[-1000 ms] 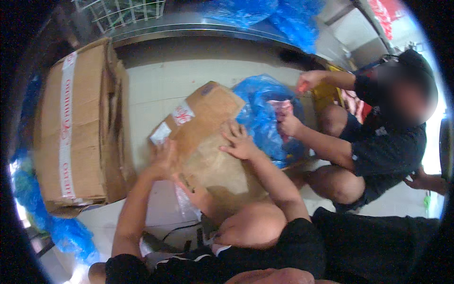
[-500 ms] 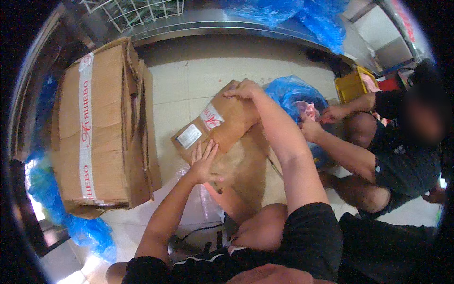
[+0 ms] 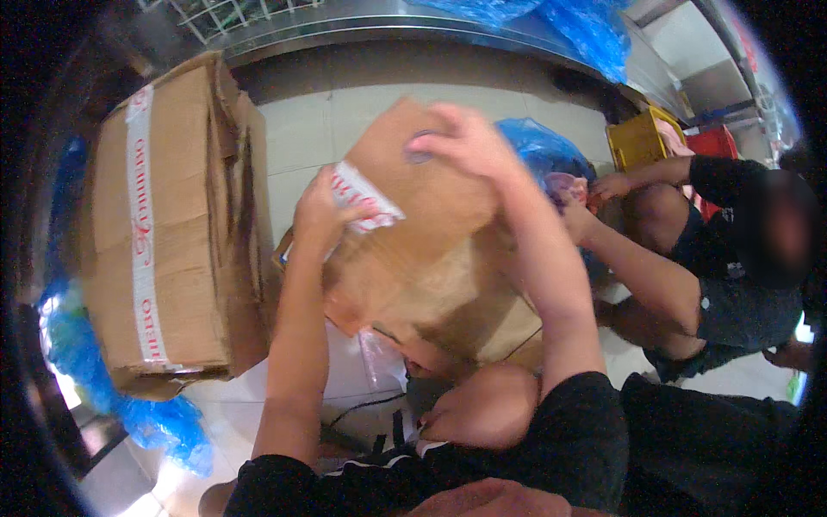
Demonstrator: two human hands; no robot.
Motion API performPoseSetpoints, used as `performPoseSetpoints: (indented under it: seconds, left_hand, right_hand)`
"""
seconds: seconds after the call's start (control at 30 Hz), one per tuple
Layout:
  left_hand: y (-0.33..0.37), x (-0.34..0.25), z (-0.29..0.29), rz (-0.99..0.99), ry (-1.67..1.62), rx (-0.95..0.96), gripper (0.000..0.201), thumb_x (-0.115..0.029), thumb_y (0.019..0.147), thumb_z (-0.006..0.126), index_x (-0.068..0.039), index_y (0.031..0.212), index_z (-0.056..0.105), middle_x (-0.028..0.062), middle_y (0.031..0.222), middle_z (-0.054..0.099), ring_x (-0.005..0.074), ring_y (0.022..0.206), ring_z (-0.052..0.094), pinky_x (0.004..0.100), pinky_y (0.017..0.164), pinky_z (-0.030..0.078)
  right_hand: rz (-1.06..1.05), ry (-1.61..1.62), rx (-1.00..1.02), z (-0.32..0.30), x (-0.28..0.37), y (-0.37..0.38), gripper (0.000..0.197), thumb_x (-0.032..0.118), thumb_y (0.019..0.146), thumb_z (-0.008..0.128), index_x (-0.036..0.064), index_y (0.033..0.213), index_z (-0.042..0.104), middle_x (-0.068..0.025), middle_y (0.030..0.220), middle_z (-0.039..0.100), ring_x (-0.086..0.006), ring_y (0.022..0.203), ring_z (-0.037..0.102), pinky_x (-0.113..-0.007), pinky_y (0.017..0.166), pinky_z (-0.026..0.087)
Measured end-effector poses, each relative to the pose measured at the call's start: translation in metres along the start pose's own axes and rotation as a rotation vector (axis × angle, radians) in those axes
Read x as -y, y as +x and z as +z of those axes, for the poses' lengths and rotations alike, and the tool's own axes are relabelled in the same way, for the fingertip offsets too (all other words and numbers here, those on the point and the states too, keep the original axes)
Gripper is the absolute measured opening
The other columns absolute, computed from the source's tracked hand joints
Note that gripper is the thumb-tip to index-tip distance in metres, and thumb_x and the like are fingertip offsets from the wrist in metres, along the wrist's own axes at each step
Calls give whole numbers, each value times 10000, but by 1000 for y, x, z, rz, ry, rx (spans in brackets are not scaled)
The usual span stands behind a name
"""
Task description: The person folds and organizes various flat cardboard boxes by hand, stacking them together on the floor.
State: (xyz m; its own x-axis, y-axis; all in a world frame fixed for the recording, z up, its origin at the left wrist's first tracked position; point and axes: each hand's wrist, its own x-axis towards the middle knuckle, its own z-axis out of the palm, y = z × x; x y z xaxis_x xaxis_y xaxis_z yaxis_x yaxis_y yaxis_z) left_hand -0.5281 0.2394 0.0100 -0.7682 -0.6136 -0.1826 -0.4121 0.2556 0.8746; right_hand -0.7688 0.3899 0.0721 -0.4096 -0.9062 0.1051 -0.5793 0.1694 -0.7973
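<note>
A brown cardboard box [image 3: 431,215], tilted and blurred by motion, is held in front of me. A strip of white tape with red print [image 3: 366,198] crosses its left part. My left hand [image 3: 332,211] grips the left side by the tape, its fingers curled over the cardboard. At the upper right, my right hand [image 3: 469,142] holds the far edge with bent fingers; a small dark rounded spot shows at the fingertips, too blurred to make out. The box's underside is hidden from view.
A larger taped cardboard box [image 3: 177,233] stands at the left, blue plastic [image 3: 164,426] beside it. On the right a co-worker's hands [image 3: 586,202] handle pinkish meat by a blue bag [image 3: 543,146]. A yellow crate [image 3: 633,142] is behind; a metal ledge [image 3: 362,30] runs along the back.
The cardboard box has been lifted and tilted. My left hand has moved up and left from lying spread on it to gripping its side; my right hand has shifted slightly along the far edge.
</note>
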Motion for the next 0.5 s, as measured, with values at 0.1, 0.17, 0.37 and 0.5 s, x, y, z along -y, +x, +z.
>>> performPoseSetpoints:
  seconds: [0.1, 0.17, 0.37, 0.5]
  left_hand:
    - [-32, -86, -18, 314, 225, -212, 847, -398, 595, 948, -51, 1282, 594, 214, 1030, 706, 398, 1045, 665, 457, 929, 516]
    - [-58, -122, -50, 214, 402, -111, 800, -399, 601, 942, -67, 1251, 614, 209, 1026, 705, 408, 1023, 663, 456, 902, 517]
    - [-140, -120, -148, 299, 714, -211, 681, -310, 614, 935, -22, 1177, 683, 195, 1129, 704, 343, 1070, 671, 433, 941, 518]
    - [-159, -220, -265, 319, 641, -186, 579, -272, 699, 901, 24, 1148, 687, 158, 1076, 738, 251, 988, 697, 350, 917, 516]
  right_hand:
    - [31, 258, -100, -71, 32, -35, 442, 105, 851, 812, 9, 1251, 651, -51, 1154, 719, -154, 1052, 672, -326, 945, 528]
    - [-12, 407, -236, -98, 48, -60, 384, 86, 854, 810, 14, 1207, 676, -48, 1108, 727, -144, 1002, 678, -325, 886, 548]
    - [-137, -10, -185, -84, 144, -31, 460, 160, 852, 797, 24, 1263, 644, -68, 1097, 735, -214, 975, 697, -317, 907, 526]
    - [-426, -187, -122, -98, 298, 4, 448, 283, 919, 735, 36, 1281, 644, -145, 1181, 714, -283, 1084, 684, -399, 990, 530]
